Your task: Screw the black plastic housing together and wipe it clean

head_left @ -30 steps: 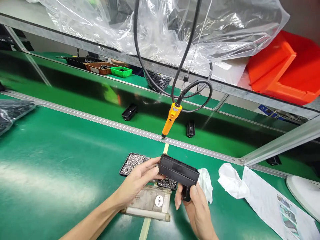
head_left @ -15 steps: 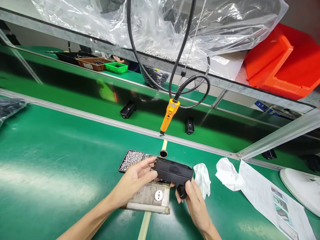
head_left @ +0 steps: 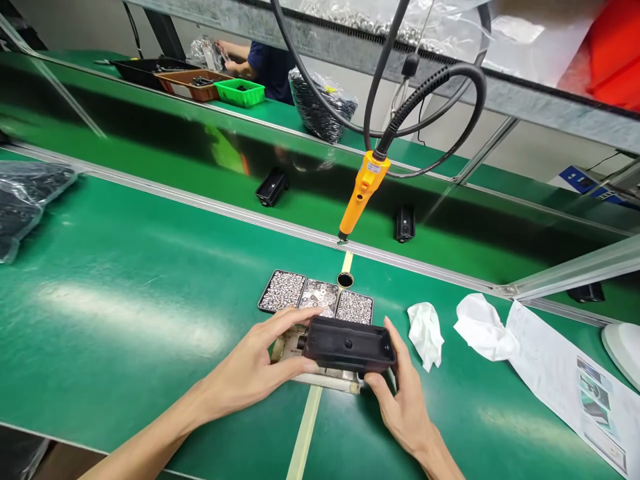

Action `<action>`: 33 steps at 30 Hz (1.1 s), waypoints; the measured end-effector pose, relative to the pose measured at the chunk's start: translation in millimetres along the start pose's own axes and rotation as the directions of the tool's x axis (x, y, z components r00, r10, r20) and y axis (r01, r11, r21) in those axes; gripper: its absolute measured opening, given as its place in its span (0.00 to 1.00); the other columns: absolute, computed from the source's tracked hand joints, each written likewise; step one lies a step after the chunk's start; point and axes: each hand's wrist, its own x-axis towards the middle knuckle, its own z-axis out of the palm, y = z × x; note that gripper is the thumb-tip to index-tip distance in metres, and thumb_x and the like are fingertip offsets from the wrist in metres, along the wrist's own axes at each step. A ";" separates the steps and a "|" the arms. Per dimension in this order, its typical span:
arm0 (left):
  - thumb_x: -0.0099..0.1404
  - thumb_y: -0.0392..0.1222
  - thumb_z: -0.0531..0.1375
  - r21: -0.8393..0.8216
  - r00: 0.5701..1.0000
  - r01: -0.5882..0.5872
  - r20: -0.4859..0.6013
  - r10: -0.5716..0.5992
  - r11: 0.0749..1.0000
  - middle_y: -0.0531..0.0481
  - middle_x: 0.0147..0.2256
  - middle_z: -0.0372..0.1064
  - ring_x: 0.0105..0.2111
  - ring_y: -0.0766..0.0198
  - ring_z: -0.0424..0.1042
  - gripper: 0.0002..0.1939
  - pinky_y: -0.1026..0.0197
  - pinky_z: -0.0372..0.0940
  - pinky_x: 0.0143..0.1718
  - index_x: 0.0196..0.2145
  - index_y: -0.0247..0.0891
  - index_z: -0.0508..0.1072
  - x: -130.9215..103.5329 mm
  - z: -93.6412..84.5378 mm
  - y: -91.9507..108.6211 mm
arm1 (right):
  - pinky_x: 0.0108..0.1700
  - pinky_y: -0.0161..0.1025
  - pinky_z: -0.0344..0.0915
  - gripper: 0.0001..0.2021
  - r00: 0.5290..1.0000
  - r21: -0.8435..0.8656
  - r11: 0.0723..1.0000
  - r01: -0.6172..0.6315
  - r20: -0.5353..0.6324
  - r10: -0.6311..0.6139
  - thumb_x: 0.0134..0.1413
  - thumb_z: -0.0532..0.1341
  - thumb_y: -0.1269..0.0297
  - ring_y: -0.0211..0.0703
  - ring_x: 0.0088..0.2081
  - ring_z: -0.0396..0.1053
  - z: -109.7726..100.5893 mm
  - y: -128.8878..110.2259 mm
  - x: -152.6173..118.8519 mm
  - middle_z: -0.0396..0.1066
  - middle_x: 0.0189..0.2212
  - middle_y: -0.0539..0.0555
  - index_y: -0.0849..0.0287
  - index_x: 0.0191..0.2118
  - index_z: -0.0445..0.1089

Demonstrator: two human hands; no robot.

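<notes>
A black rectangular plastic housing (head_left: 350, 343), its hollow side facing up, is held between both hands over a worn, light-coloured fixture block (head_left: 327, 380). My left hand (head_left: 263, 353) grips the left end, fingers along the far edge and thumb on the near side. On the right end, my right hand (head_left: 403, 387) closes with its thumb at the near corner. Most of the fixture is hidden beneath the housing. Just behind stand small trays of metal parts: a left tray (head_left: 283, 291), a middle tray (head_left: 321, 293) and a right tray (head_left: 355, 307).
A yellow electric screwdriver (head_left: 364, 197) hangs by its cable behind the trays. White cloths (head_left: 426, 333) and a printed sheet (head_left: 575, 380) lie at right. Bagged black parts (head_left: 30, 200) lie at left. Beyond the partition are bins (head_left: 240, 92) and a co-worker's arm (head_left: 240, 57).
The housing has turned so its hollow side faces up, and it now sits above the fixture. My right hand has shifted to its right end. The view has tilted down, showing the trays.
</notes>
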 end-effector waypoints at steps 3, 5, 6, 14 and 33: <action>0.66 0.50 0.66 0.085 0.999 -0.018 0.041 0.014 0.996 0.51 0.61 0.64 0.61 0.46 0.63 0.30 0.48 0.64 0.60 0.64 0.59 0.65 -8.0 -1.4 -7.4 | 0.66 0.52 0.63 0.34 0.994 -0.158 0.982 0.103 -0.007 -0.105 0.70 0.56 0.57 0.54 0.67 0.59 -0.1 0.4 -3.7 0.54 0.69 0.59 0.53 0.74 0.41; 0.67 0.50 0.65 0.096 0.998 -0.027 0.059 0.022 0.995 0.51 0.60 0.65 0.60 0.47 0.64 0.29 0.47 0.64 0.60 0.64 0.60 0.65 -11.2 -0.4 -12.3 | 0.63 0.52 0.67 0.34 0.986 -0.224 0.961 0.159 -0.002 -0.164 0.70 0.56 0.58 0.56 0.65 0.62 -0.6 1.6 -5.3 0.58 0.67 0.61 0.55 0.74 0.42; 0.68 0.50 0.65 0.103 0.998 -0.035 0.063 0.028 0.994 0.51 0.60 0.66 0.59 0.47 0.64 0.28 0.47 0.64 0.59 0.63 0.60 0.64 -12.0 0.2 -14.2 | 0.62 0.53 0.69 0.34 0.982 -0.245 0.952 0.185 0.001 -0.190 0.70 0.57 0.59 0.57 0.65 0.63 -0.6 2.8 -5.9 0.59 0.67 0.62 0.55 0.74 0.42; 0.73 0.46 0.59 0.227 0.983 -0.155 0.132 0.127 0.961 0.51 0.65 0.61 0.64 0.49 0.59 0.30 0.44 0.59 0.64 0.69 0.61 0.55 -12.6 0.1 -20.5 | 0.48 0.50 0.76 0.35 0.966 -0.275 0.926 0.258 0.083 -0.245 0.68 0.57 0.69 0.57 0.56 0.70 -0.7 11.3 -12.2 0.68 0.57 0.64 0.56 0.74 0.41; 0.66 0.45 0.67 0.348 0.987 -0.162 0.077 0.143 0.924 0.47 0.65 0.62 0.63 0.41 0.62 0.37 0.33 0.48 0.67 0.69 0.57 0.59 -14.5 8.1 -24.0 | 0.56 0.53 0.71 0.34 0.968 -0.074 0.982 0.175 0.197 -0.157 0.63 0.52 0.79 0.54 0.60 0.65 -7.6 7.9 -8.4 0.63 0.60 0.65 0.57 0.72 0.46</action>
